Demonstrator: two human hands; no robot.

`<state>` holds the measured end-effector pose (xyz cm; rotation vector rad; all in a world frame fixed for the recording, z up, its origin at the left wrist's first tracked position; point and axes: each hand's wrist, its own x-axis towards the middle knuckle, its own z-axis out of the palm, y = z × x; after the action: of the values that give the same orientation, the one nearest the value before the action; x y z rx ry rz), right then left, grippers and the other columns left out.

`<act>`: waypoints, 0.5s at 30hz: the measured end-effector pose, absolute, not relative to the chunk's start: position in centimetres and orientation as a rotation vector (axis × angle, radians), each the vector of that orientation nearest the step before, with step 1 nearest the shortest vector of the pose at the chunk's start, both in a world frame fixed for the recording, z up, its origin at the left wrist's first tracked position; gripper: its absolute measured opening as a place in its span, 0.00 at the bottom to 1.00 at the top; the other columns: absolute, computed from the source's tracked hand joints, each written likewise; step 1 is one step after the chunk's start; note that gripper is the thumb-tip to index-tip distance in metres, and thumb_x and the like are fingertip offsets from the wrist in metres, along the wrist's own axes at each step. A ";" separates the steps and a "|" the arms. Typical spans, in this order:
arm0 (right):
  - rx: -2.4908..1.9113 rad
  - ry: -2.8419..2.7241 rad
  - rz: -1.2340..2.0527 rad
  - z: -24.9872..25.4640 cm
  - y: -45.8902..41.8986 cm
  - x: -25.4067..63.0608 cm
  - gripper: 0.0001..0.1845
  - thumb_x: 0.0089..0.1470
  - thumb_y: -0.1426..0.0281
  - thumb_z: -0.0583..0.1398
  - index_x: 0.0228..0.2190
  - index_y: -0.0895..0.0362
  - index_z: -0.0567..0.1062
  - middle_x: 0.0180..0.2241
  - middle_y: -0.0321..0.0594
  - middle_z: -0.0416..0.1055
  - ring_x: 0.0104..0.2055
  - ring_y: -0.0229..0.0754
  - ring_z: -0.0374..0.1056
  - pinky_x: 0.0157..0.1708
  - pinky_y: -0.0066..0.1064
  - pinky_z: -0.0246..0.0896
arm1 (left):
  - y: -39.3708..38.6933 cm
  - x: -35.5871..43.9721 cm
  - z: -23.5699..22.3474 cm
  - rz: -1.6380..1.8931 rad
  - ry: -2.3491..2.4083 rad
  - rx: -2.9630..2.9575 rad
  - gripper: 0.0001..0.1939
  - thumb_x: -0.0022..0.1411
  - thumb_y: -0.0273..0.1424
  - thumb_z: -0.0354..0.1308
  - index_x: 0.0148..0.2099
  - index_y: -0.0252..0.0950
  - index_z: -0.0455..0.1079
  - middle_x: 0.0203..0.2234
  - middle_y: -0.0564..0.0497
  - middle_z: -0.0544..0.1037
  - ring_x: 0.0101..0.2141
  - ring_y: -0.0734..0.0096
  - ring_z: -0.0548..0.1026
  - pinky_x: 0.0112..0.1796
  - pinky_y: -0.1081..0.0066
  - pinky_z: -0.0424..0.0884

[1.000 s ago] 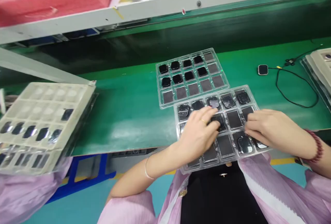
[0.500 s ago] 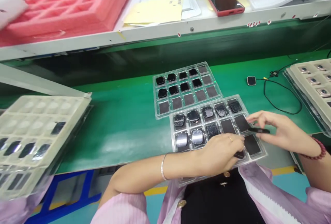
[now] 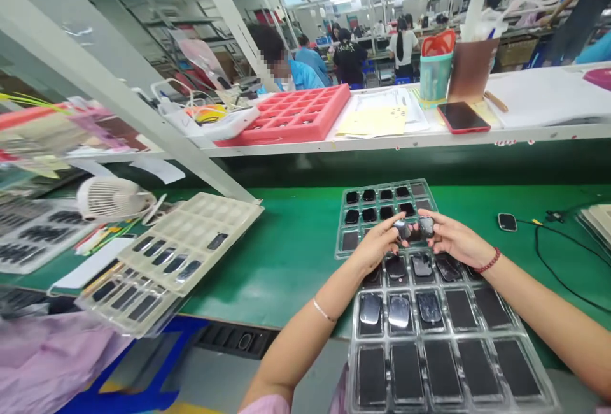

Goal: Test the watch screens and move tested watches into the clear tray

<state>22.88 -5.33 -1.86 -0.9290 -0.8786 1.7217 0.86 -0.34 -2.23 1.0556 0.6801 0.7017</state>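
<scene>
Above the near edge of the far clear tray [image 3: 350,240], my left hand [image 3: 375,245] pinches a dark, glossy watch screen [image 3: 402,229] with rounded corners. My right hand [image 3: 456,241] grips a second watch screen [image 3: 426,227] by its side, close to the first. Below my hands lies the front clear tray [image 3: 459,309], with watch screens in its back row and part of its middle row. Its near row shows bare dark pads. My forearms partly cover the back row's ends. Black screens sit in the far tray's two back rows.
To the left, a cream tray [image 3: 210,210] with dark screens rests over another tray, near a small white fan [image 3: 114,200]. At right lies a small watch [image 3: 506,222] with a cable. The shelf holds a red foam tray [image 3: 329,114] and phone [image 3: 463,117]. Co-workers sit beyond.
The view has tilted up and shifted left. My hands moved from the front tray's right side to above the far tray's near edge and now hold two watch screens close together.
</scene>
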 end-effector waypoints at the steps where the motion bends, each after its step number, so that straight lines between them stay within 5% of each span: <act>1: -0.920 -0.893 1.726 -2.1 -5.5 23.0 0.23 0.55 0.68 0.64 0.53 0.51 0.73 0.33 0.38 0.77 0.27 0.35 0.72 0.28 0.27 0.74 | -0.5 0.8 -2.4 0.694 0.672 1.071 0.38 0.54 0.42 0.66 0.64 0.36 0.60 0.47 0.40 0.77 0.30 0.74 0.77 0.25 0.78 0.65; 8: -0.991 -1.054 1.647 -2.5 -6.4 23.2 0.22 0.48 0.62 0.69 0.46 0.52 0.79 0.43 0.42 0.78 0.22 0.31 0.68 0.24 0.27 0.71 | -1.4 1.1 -2.5 0.679 0.620 1.158 0.37 0.52 0.44 0.68 0.60 0.36 0.62 0.33 0.49 0.78 0.25 0.74 0.76 0.26 0.76 0.66; 15: -1.076 -1.088 1.496 -3.0 -6.4 22.7 0.24 0.56 0.59 0.64 0.53 0.52 0.74 0.49 0.46 0.74 0.40 0.45 0.76 0.35 0.36 0.76 | -1.7 1.1 -2.5 0.750 0.714 1.179 0.24 0.60 0.36 0.59 0.57 0.35 0.66 0.47 0.44 0.75 0.36 0.71 0.77 0.34 0.71 0.73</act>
<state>22.72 -6.37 -2.98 -1.0764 -1.0885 1.4961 1.14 -1.74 -2.52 1.1791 0.7141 0.7497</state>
